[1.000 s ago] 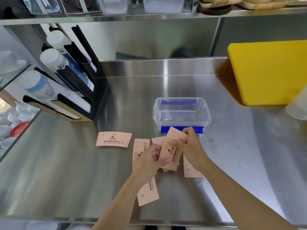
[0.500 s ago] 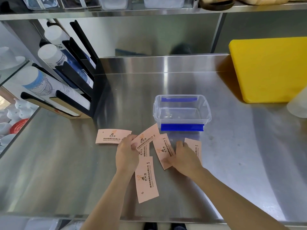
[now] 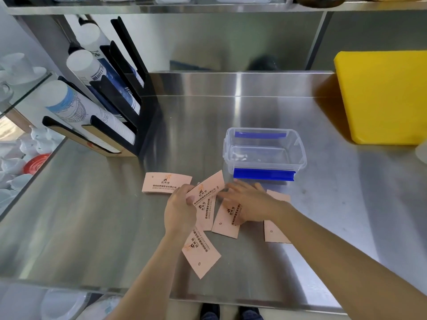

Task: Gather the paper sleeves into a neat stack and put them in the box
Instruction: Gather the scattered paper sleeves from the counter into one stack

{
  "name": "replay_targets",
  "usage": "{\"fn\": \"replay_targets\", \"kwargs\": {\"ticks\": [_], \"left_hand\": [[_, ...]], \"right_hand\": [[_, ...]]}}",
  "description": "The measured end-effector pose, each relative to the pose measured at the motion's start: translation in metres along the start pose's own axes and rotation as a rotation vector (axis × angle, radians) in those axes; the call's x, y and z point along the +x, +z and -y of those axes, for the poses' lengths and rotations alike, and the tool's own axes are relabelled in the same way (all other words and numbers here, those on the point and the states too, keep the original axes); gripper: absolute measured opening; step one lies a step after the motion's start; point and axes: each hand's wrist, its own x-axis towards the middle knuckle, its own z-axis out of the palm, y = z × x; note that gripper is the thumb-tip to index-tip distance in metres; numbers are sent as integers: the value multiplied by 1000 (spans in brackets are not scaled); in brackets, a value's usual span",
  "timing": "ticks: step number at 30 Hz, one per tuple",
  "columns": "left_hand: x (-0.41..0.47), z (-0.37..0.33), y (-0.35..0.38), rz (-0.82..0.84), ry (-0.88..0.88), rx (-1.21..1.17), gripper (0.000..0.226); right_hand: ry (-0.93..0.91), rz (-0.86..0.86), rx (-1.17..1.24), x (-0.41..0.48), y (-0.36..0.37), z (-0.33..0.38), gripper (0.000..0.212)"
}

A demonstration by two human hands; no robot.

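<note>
The paper sleeves (image 3: 209, 205) are lying scattered flat on the table (image 3: 92, 227), just in front of the empty box (image 3: 264, 152). The left hand (image 3: 180, 210) is pinching one sleeve by its edge. The right hand (image 3: 250, 204) is pressing flat, fingers spread, on another. The sleeves are probably light, thin and slippery on steel; sliding them together and gripping by the edges is advisable.

Your left hand (image 3: 180, 210) and right hand (image 3: 250, 204) are bare, both forearms uncovered with no sleeves showing; your dark shoes (image 3: 231, 311) show below.
</note>
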Motion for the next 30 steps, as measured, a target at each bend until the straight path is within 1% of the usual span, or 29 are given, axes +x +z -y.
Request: {"fn": "replay_targets", "kwargs": {"ticks": [2, 5, 7, 9, 10, 12, 13, 16, 17, 18, 19, 20, 22, 24, 25, 27, 30], "left_hand": [[0, 3, 0, -4, -4, 4, 32], [2, 5, -2, -6, -13, -10, 28], [4, 5, -4, -1, -33, -30, 23], [7, 4, -5, 20, -40, -43, 21], [8, 3, -5, 35, -34, -58, 22], [10, 2, -4, 81, -7, -83, 25], [11, 2, -3, 118, 14, -93, 27], [13, -1, 2, 260, 67, -162, 31], [14, -2, 3, 297, 79, -181, 31], [15, -2, 6, 325, 92, -183, 32], [15, -2, 8, 349, 107, -172, 32], [15, -2, 10, 371, 127, -158, 33], [13, -4, 13, 405, 177, -140, 35], [11, -6, 14, 434, 194, -157, 39], [10, -7, 15, 439, 173, -172, 40], [10, -8, 18, 394, 118, -179, 33], [12, -10, 22, 300, 99, -112, 24]], "right_hand": [[-12, 60, -15, 6, -3, -6, 86], [32, 27, 10, 9, -3, -9, 71], [86, 2, 127, 7, 0, -10, 51], [137, -85, 330, 1, 1, -13, 27], [160, -149, 430, -3, 0, -14, 20], [191, -296, 584, -11, -3, -14, 20], [194, -371, 611, -14, -5, -13, 20], [204, -518, 554, -17, -6, -8, 19], [221, -537, 564, -18, -7, -6, 21], [236, -541, 565, -18, -7, -6, 27], [238, -544, 552, -19, -6, -7, 34], [230, -539, 510, -19, -4, -9, 35], [225, -545, 446, -22, -1, -12, 25], [246, -594, 400, -26, 1, -15, 18], [247, -630, 371, -28, 2, -16, 18], [238, -677, 313, -30, 3, -18, 20], [254, -685, 350, -32, 6, -20, 24]]}}
